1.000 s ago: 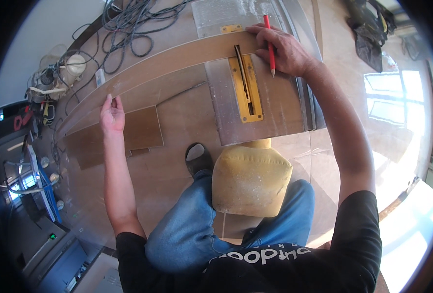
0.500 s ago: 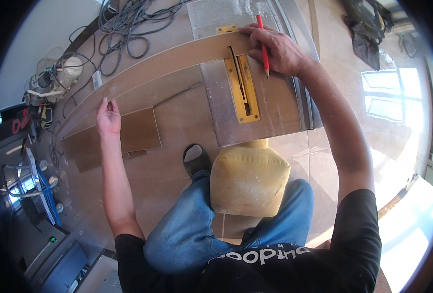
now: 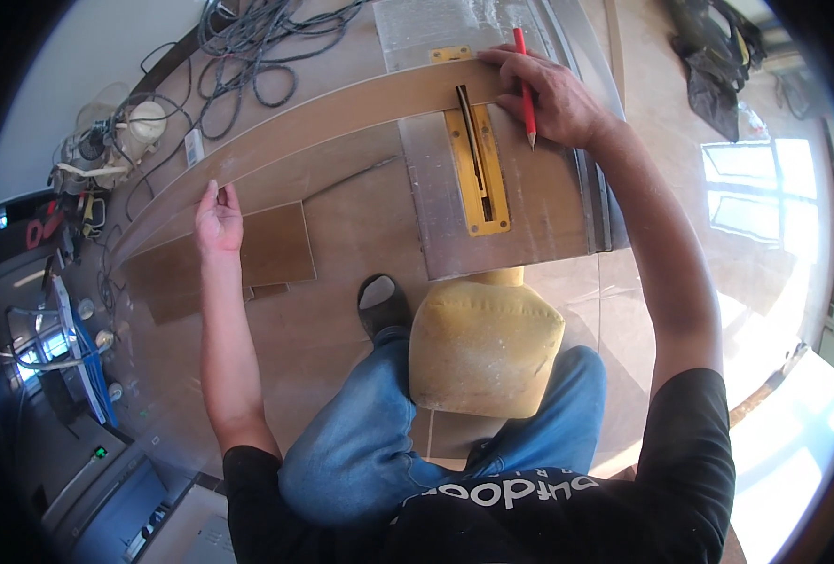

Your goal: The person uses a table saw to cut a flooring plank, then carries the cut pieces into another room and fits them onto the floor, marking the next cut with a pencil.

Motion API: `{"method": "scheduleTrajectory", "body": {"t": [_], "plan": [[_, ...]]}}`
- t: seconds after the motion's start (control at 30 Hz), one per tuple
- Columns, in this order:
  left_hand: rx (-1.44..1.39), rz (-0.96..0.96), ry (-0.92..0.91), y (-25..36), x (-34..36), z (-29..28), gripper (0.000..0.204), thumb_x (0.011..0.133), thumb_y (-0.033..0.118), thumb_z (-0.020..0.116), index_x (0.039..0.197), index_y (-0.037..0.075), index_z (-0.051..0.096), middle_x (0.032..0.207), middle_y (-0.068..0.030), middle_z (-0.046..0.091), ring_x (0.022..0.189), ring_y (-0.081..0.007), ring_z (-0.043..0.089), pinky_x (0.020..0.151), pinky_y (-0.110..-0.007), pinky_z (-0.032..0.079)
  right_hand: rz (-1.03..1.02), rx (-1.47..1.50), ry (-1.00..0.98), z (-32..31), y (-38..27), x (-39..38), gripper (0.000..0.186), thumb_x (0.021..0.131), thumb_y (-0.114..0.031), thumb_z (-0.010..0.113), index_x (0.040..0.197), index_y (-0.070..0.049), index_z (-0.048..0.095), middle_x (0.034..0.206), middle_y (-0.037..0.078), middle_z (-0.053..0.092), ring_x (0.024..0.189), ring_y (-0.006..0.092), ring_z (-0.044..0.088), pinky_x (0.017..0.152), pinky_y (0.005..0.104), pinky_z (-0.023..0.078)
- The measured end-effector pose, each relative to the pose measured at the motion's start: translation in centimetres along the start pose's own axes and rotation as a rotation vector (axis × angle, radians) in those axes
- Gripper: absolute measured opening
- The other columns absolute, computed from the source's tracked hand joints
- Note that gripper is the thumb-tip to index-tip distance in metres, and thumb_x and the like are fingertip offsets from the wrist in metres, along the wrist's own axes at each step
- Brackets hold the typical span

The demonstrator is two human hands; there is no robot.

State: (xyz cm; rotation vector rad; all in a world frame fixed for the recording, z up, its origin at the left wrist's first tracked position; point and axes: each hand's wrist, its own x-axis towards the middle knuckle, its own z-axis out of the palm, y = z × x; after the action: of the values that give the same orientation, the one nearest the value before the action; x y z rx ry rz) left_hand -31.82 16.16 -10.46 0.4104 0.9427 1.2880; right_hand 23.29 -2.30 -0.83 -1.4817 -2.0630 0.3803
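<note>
A long brown plank (image 3: 342, 108) lies across the grey tabletop of a table saw (image 3: 553, 197), reaching far out to the left. The dark slot with its thin blade (image 3: 464, 103) meets the plank's near edge inside a yellow insert plate (image 3: 490, 211). My right hand (image 3: 553, 99) presses on the plank's right end, fingers bent over it. Tucked between those fingers is a red pencil (image 3: 527, 99), point toward me. Far to the left, my left hand (image 3: 220, 221), palm up, holds the plank's near edge between thumb and fingers; some fingertips are hidden.
A yellow padded block (image 3: 485, 348) stands between my knees, in front of the saw. Brown boards (image 3: 281, 249) lie on the floor under the plank. Coiled dark cable (image 3: 257, 47) and a white-and-black machine (image 3: 121, 141) are at the far left. A black bag (image 3: 713, 80) lies far right.
The whole view has shifted a little, moving the saw rightward in the picture. Both hands keep their holds, and the plank lies almost as before, perhaps slightly farther forward.
</note>
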Motion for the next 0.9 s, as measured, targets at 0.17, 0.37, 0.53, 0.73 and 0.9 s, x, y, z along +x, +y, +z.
{"method": "scheduleTrajectory", "body": {"t": [0.17, 0.37, 0.53, 0.73, 0.9], "plan": [[0.011, 0.006, 0.022, -0.63, -0.52, 0.97, 0.022, 0.097, 0.001, 0.062, 0.119, -0.002, 0.061, 0.117, -0.0129, 0.069, 0.107, -0.0217, 0.066, 0.094, -0.033, 0.058, -0.015, -0.006, 0.009, -0.05, 0.42, -0.38, 0.021, 0.088, -0.012, 0.071, 0.096, -0.008, 0.052, 0.137, 0.013, 0.061, 0.113, 0.0389, 0.061, 0.095, 0.0448, 0.051], [0.010, -0.004, -0.006, -0.06, -0.10, 0.16, 0.021, 0.097, 0.001, 0.062, 0.118, -0.002, 0.061, 0.117, -0.0126, 0.068, 0.107, -0.0212, 0.066, 0.094, -0.033, 0.059, -0.004, 0.022, 0.024, 0.31, 0.36, -0.18, 0.022, 0.088, -0.011, 0.071, 0.094, -0.008, 0.051, 0.138, 0.013, 0.061, 0.114, 0.0393, 0.061, 0.095, 0.0448, 0.051], [0.001, 0.003, 0.016, -0.26, 0.02, 0.47, 0.019, 0.096, 0.000, 0.063, 0.115, 0.000, 0.062, 0.116, -0.0113, 0.068, 0.107, -0.0209, 0.066, 0.095, -0.034, 0.058, -0.004, 0.021, 0.047, 0.32, 0.49, -0.38, 0.022, 0.088, -0.010, 0.071, 0.094, -0.009, 0.050, 0.138, 0.013, 0.060, 0.115, 0.0400, 0.060, 0.095, 0.0445, 0.051], [0.017, 0.009, 0.028, -0.23, -0.29, 0.60, 0.018, 0.099, 0.002, 0.061, 0.115, -0.003, 0.061, 0.116, -0.0136, 0.068, 0.106, -0.0214, 0.066, 0.095, -0.032, 0.059, 0.010, 0.013, 0.024, 0.29, 0.10, -0.23, 0.023, 0.088, -0.012, 0.071, 0.093, -0.008, 0.049, 0.136, 0.014, 0.061, 0.111, 0.0393, 0.061, 0.093, 0.0447, 0.052], [0.025, 0.000, -0.019, 0.13, -0.10, 0.61, 0.018, 0.100, 0.003, 0.060, 0.116, -0.004, 0.061, 0.116, -0.0141, 0.068, 0.107, -0.0219, 0.066, 0.095, -0.032, 0.059, 0.031, -0.025, -0.031, -0.06, -0.29, -0.08, 0.022, 0.091, -0.012, 0.070, 0.095, -0.009, 0.048, 0.144, 0.013, 0.057, 0.119, 0.0403, 0.060, 0.096, 0.0440, 0.052]]}}
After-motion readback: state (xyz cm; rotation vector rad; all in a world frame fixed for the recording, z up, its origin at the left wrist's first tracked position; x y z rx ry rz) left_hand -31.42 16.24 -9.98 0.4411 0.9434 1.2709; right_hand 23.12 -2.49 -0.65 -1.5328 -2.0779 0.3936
